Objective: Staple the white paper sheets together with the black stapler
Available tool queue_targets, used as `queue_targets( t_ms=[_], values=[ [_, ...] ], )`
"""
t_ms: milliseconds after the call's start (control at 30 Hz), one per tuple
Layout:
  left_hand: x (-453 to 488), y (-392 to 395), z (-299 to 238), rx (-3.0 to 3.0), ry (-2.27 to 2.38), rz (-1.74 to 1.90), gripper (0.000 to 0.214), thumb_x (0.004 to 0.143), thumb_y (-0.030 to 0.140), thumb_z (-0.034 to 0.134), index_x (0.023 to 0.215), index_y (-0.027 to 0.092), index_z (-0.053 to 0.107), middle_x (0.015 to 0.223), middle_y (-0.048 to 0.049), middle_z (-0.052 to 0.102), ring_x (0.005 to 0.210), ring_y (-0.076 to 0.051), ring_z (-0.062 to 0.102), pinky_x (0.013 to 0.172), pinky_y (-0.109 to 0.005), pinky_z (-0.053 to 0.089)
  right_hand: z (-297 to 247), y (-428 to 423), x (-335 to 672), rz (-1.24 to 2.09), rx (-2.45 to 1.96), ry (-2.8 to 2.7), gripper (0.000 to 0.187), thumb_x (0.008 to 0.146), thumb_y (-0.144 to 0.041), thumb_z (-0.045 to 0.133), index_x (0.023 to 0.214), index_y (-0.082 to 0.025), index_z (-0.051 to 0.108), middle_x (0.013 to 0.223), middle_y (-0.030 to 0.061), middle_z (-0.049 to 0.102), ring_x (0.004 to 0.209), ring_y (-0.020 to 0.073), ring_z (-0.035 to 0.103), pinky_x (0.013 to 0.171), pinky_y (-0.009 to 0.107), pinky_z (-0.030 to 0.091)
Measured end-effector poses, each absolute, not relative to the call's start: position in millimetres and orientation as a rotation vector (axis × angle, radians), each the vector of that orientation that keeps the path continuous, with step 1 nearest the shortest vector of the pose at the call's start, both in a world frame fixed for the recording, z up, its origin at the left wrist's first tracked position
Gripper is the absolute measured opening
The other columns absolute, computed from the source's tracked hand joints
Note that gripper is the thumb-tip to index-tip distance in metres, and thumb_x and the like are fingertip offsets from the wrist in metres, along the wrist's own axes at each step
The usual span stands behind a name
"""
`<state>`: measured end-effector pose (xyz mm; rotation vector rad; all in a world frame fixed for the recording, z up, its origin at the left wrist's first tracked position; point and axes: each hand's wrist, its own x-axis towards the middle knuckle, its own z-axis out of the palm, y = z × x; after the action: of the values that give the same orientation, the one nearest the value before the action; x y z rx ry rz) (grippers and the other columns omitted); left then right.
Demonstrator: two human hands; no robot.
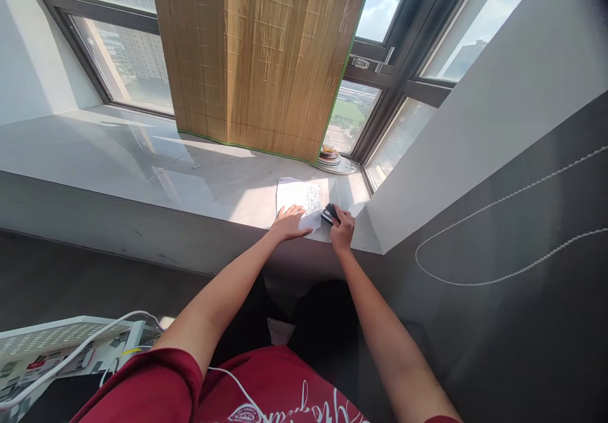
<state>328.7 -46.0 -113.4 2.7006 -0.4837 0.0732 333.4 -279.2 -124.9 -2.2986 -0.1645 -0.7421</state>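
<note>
Pressing paper [295,193], left hand [287,223] had fingers spread, nothing grasped; right hand [342,228] gripped black stapler-like tool [329,213] at paper's three o'clock. Slack left-hand pressure risked skewing.

I am seeing a slatted blind [266,56] hanging before the window [123,59], stacked dishes [336,162] sitting near the glass, a pale cord [465,284] looping at my right, and a white cable [95,335] curving past a perforated white panel [42,339].
</note>
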Motion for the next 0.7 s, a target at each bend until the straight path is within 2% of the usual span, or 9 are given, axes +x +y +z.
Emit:
queue_targets(
  t_ms=[100, 167, 267, 400, 500, 600, 700],
  values=[
    [331.2, -42.0, -110.5, 2.642, -0.381, 0.087, 0.099, 0.092, 0.081, 0.062, 0.172, 0.027, 0.038, 0.179, -0.0120, 0.039, 0.166, -0.036, 0.035, 0.137, -0.050, 0.025, -114.3, -260.3, 342.8, -0.845, -2.223, -0.174, 0.057, 0.101, -0.018, 0.046, 0.154, -0.022, 0.069, 0.120, 0.0170, 0.068, 0.112, 0.0327, 0.061, 0.100, 0.048, 0.054],
    [331.7, -39.0, -109.4, 2.618, -0.366, 0.082, 0.102, 0.090, 0.081, 0.066, 0.172, 0.026, 0.038, 0.178, -0.0137, 0.041, 0.164, -0.036, 0.038, 0.134, -0.047, 0.030, -105.0, -242.8, 348.8, -0.872, -2.192, -0.277, 0.057, 0.101, -0.016, 0.047, 0.153, -0.025, 0.069, 0.119, 0.0149, 0.069, 0.112, 0.0307, 0.061, 0.102, 0.048, 0.053],
    [330.7, -36.5, -110.5, 2.613, -0.451, 0.080, 0.093, 0.088, 0.076, 0.072, 0.162, 0.024, 0.054, 0.173, -0.0156, 0.047, 0.161, -0.040, 0.041, 0.134, -0.050, 0.029, -92.0, -223.0, 353.3, -1.023, -2.165, -0.251, 0.053, 0.106, -0.017, 0.046, 0.152, -0.031, 0.070, 0.123, 0.0142, 0.068, 0.115, 0.0302, 0.061, 0.105, 0.050, 0.051],
    [333.3, -35.5, -112.5, 2.551, -0.545, 0.066, 0.077, 0.091, 0.076, 0.069, 0.147, 0.022, 0.070, 0.169, -0.0159, 0.053, 0.161, -0.041, 0.040, 0.136, -0.056, 0.020, -81.8, -225.9, 351.8, -1.224, -2.033, -0.164, 0.049, 0.112, -0.026, 0.046, 0.156, -0.027, 0.066, 0.126, 0.0163, 0.066, 0.118, 0.0309, 0.061, 0.106, 0.053, 0.051],
    [338.9, -31.9, -111.5, 2.343, -0.450, 0.040, 0.063, 0.099, 0.070, 0.059, 0.135, 0.021, 0.076, 0.164, -0.0153, 0.059, 0.156, -0.039, 0.047, 0.132, -0.051, 0.028, -82.3, -234.2, 351.4, -1.111, -2.038, -0.282, 0.048, 0.111, -0.026, 0.047, 0.154, -0.026, 0.068, 0.124, 0.0144, 0.068, 0.116, 0.0290, 0.063, 0.102, 0.049, 0.054],
    [342.2, -25.8, -111.7, 2.028, -0.162, 0.094, 0.050, 0.105, 0.058, 0.050, 0.128, 0.021, 0.075, 0.153, -0.0155, 0.066, 0.145, -0.034, 0.057, 0.122, -0.044, 0.041, -91.5, -227.4, 356.9, -0.896, -2.090, -0.377, 0.048, 0.105, -0.018, 0.053, 0.148, -0.026, 0.072, 0.121, 0.0112, 0.071, 0.112, 0.0270, 0.065, 0.101, 0.044, 0.054],
    [344.1, -18.7, -115.4, 1.760, 0.104, 0.143, 0.037, 0.103, 0.046, 0.057, 0.128, 0.021, 0.070, 0.146, -0.0157, 0.069, 0.139, -0.032, 0.060, 0.119, -0.043, 0.044, -104.1, -207.0, 367.9, -0.682, -2.173, -0.466, 0.052, 0.096, -0.010, 0.057, 0.142, -0.023, 0.076, 0.120, 0.0099, 0.073, 0.112, 0.0265, 0.065, 0.102, 0.041, 0.054]
  ],
)
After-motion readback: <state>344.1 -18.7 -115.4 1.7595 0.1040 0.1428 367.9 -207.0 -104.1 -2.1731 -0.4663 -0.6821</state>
